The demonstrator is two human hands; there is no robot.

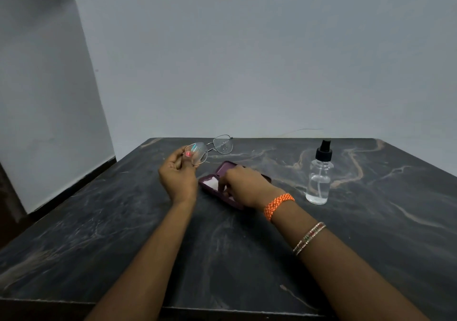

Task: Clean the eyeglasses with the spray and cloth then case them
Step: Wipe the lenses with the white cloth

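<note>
left hand (176, 172) holds eyeglasses (210, 149) aloft.

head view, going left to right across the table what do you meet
left hand holding the glasses → open case with the right hand in it → spray bottle

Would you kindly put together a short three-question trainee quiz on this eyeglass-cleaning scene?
1. True or false: the spray bottle stands upright with its cap on.
2. Which hand holds the eyeglasses? A) left hand B) right hand
3. Fill in: the right hand reaches into the open purple ____, where something white lies.

Key: 1 true; 2 A; 3 case.
</note>
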